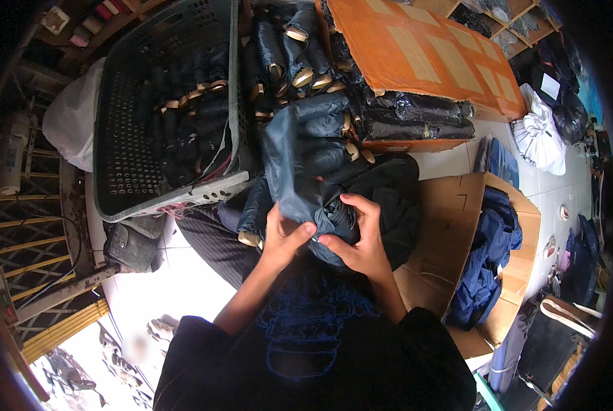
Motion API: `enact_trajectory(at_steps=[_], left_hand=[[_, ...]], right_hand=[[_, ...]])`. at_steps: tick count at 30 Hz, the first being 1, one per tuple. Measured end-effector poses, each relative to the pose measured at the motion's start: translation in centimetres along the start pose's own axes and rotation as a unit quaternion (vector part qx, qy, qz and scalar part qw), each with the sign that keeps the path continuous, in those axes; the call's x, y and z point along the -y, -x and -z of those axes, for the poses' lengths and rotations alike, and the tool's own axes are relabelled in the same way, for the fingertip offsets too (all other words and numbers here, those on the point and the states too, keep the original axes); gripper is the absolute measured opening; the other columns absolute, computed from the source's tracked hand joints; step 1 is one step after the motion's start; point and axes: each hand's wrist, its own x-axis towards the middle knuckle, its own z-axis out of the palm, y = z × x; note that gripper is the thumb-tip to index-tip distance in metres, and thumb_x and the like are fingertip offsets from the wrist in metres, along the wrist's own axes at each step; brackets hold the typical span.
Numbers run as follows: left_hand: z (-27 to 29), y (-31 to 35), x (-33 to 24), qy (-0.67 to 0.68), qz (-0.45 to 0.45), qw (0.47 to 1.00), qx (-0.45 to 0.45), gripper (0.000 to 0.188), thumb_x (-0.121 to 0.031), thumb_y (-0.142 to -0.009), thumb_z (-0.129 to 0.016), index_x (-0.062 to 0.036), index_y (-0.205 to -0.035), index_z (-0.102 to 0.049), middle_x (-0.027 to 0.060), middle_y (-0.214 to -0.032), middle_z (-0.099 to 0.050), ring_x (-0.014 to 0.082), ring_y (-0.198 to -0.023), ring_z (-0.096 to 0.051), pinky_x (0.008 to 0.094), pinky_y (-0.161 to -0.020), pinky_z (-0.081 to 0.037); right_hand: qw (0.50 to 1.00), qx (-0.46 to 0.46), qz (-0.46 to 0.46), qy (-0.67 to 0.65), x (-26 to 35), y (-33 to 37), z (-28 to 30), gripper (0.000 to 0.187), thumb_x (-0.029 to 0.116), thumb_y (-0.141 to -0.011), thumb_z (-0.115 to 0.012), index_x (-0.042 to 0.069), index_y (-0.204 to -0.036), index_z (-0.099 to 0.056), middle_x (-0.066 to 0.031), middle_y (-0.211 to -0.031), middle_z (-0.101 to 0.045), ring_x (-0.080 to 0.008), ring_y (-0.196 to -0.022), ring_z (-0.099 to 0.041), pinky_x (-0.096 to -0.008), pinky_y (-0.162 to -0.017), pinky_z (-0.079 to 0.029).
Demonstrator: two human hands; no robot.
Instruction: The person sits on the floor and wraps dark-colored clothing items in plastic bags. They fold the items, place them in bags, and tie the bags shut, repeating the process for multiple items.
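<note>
A piece of thin, shiny blue-grey cloth (289, 164) is gripped in both my hands over my lap. My left hand (284, 236) pinches its lower edge between thumb and fingers. Opposite it, my right hand (363, 240) holds the same cloth with the thumb pressed close to the left thumb. The cloth's upper part stands up and folds over to the right. Behind it lie rolled dark cloth bundles (320, 120) with pale tan ends. Another bundle (255, 212) rests just left of my left hand. Darker fabric (389, 195) lies bunched on the right.
A dark perforated plastic basket (234, 89) with several rolled bundles stands at the left. An orange taped carton (430, 48) at the back holds dark plastic-wrapped packs. An open brown carton (443, 226) with navy cloth (488, 253) sits at my right. Shoes (161, 329) lie lower left.
</note>
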Motion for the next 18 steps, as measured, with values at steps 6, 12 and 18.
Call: enact_trajectory(at_steps=[6,12,18], left_hand=[[0.0,-0.3,0.2,0.051,-0.024,0.998,0.041,0.060,-0.025,-0.078,-0.072,0.0054,-0.123,-0.047,0.0233,-0.126,-0.052,0.0317,-0.117,-0.052,0.0416,-0.100,-0.040],[-0.4,1.1,1.3,0.072,-0.020,0.994,-0.083,0.064,-0.030,-0.083,-0.068,0.0041,-0.130,-0.041,0.0221,-0.125,-0.053,0.0299,-0.118,-0.053,0.0426,-0.101,-0.039],[-0.6,0.0,0.7,0.096,-0.053,0.994,-0.030,0.062,-0.030,-0.086,-0.066,0.0033,-0.131,-0.040,0.0218,-0.125,-0.053,0.0289,-0.118,-0.052,0.0415,-0.101,-0.040]], right_hand=[[0.998,0.028,0.030,-0.056,-0.1,-0.1,-0.3,0.068,0.012,-0.073,-0.081,0.001,-0.127,-0.041,-0.0219,-0.124,-0.053,-0.0304,-0.118,-0.052,-0.0396,-0.099,-0.040],[0.994,0.017,0.034,-0.100,-0.5,-0.3,-1.1,0.067,0.008,-0.073,-0.080,0.000,-0.127,-0.041,-0.0227,-0.129,-0.049,-0.0293,-0.122,-0.049,-0.0392,-0.101,-0.039],[0.999,0.012,0.013,-0.048,0.0,-0.1,-0.6,0.070,0.010,-0.073,-0.081,0.000,-0.129,-0.041,-0.0204,-0.125,-0.050,-0.0273,-0.119,-0.051,-0.0385,-0.101,-0.039]])
